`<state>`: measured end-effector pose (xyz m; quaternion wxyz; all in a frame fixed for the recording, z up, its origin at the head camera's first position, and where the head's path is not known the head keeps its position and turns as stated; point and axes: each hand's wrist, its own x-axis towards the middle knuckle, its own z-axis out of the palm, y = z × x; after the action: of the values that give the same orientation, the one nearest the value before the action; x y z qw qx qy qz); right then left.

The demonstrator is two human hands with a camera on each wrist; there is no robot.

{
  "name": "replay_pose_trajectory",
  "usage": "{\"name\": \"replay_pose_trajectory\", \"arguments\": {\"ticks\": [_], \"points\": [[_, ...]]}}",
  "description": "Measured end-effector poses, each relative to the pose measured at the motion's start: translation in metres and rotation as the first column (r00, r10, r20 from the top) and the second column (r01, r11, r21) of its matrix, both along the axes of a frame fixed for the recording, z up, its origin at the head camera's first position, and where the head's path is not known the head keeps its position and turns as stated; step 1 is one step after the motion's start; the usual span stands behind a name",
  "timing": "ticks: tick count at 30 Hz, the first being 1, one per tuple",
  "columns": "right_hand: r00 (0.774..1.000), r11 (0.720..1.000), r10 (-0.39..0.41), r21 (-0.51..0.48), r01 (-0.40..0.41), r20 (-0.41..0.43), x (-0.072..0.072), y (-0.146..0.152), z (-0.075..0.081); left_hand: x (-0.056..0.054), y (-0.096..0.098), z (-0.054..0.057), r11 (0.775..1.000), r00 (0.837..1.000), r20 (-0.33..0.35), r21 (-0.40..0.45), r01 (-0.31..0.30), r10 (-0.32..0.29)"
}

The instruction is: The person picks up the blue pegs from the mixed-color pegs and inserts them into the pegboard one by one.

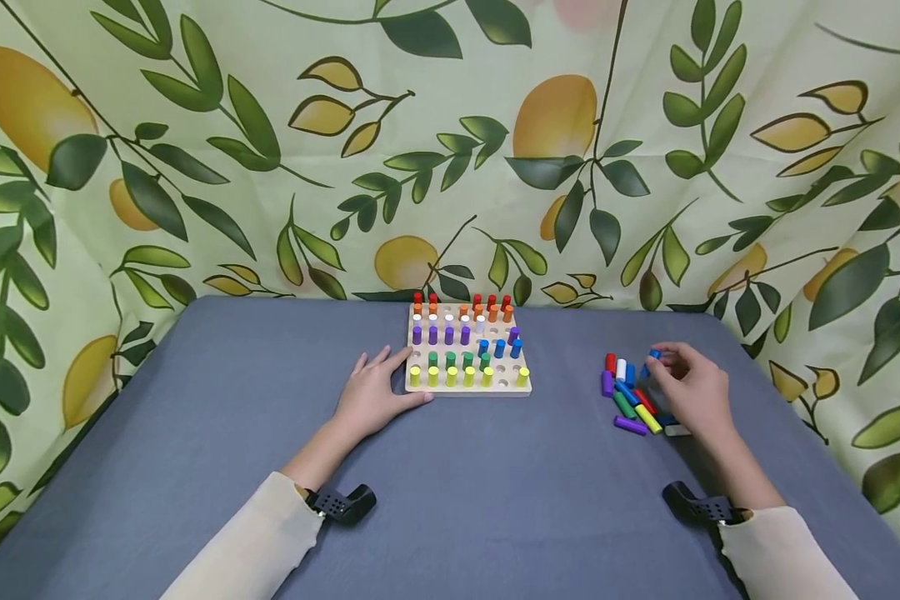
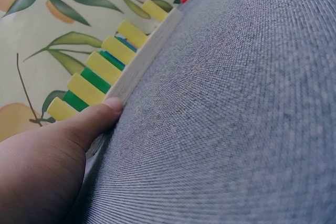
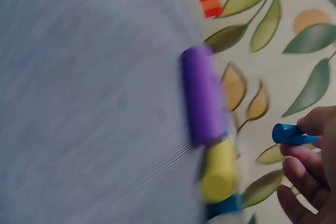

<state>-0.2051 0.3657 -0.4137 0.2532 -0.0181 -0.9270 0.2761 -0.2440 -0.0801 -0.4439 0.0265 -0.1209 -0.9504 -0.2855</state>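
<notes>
A wooden pegboard point(image 1: 468, 394) with rows of coloured pegs lies at the back middle of the table. My left hand point(image 1: 371, 392) rests at its left front corner, fingers extended along the left side. The left thumb point(image 2: 113, 103) presses on the board's front edge, beside the row of yellow pegs point(image 2: 102, 66). Over at the right, my right hand point(image 1: 693, 387) pinches a blue peg point(image 3: 286, 134) between thumb and fingers, raised above a pile of loose pegs. In that pile are a purple peg point(image 1: 630, 426), a yellow peg point(image 1: 648, 419) and a green peg point(image 1: 625, 406).
A blue-grey cloth point(image 1: 495, 500) covers the table. Behind it hangs a curtain point(image 1: 450, 150) printed with leaves and fruit. Some holes in the board show no peg, among them several in the green row. More loose pegs, red, white and blue, lie under and beside the right hand.
</notes>
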Motion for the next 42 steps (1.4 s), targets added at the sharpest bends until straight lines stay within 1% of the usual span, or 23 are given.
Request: {"name": "replay_pose_trajectory", "arguments": {"ticks": [3, 7, 15, 20, 24, 27, 30, 32, 38, 42], "points": [[0.999, 0.999, 0.037, 0.000, -0.037, 0.002, 0.000, -0.005, 0.011, 0.000, -0.001, 0.000, 1.000, 1.000, 0.007, 0.003, -0.001, 0.001], [0.995, 0.995, 0.099, -0.019, -0.099, -0.011, 0.001, -0.020, 0.029, 0.000, -0.004, 0.000, 1.000, 1.000, 0.012, 0.001, -0.010, 0.010], [0.979, 0.980, 0.192, -0.034, -0.194, -0.068, -0.002, -0.060, 0.075, -0.002, -0.005, 0.003, 1.000, 1.000, 0.002, -0.009, -0.010, 0.010], [0.954, 0.960, 0.267, -0.052, -0.276, -0.133, -0.006, -0.087, 0.101, -0.003, -0.004, 0.002, 1.000, 1.000, 0.000, -0.012, -0.012, 0.012], [0.932, 0.941, 0.319, -0.062, -0.333, -0.173, -0.010, -0.108, 0.116, -0.002, -0.003, 0.001, 1.000, 1.000, -0.003, -0.007, -0.010, 0.010], [0.923, 0.932, 0.342, -0.063, -0.357, -0.177, -0.016, -0.121, 0.122, -0.002, -0.002, -0.001, 1.000, 1.000, 0.000, -0.005, -0.011, 0.011], [0.920, 0.928, 0.353, -0.062, -0.367, -0.169, -0.022, -0.132, 0.123, -0.002, -0.001, -0.002, 1.000, 1.000, 0.001, -0.004, -0.011, 0.011], [0.917, 0.924, 0.363, -0.062, -0.377, -0.162, -0.026, -0.139, 0.122, -0.003, -0.001, -0.003, 1.000, 1.000, 0.000, -0.001, -0.010, 0.010], [0.899, 0.901, 0.413, -0.081, -0.427, -0.149, -0.037, -0.160, 0.116, -0.002, -0.001, -0.003, 1.000, 1.000, -0.005, 0.011, -0.011, 0.011], [0.895, 0.896, 0.426, -0.077, -0.437, -0.132, -0.042, -0.171, 0.111, -0.002, 0.000, -0.002, 1.000, 1.000, -0.005, 0.015, -0.016, 0.016]]}}
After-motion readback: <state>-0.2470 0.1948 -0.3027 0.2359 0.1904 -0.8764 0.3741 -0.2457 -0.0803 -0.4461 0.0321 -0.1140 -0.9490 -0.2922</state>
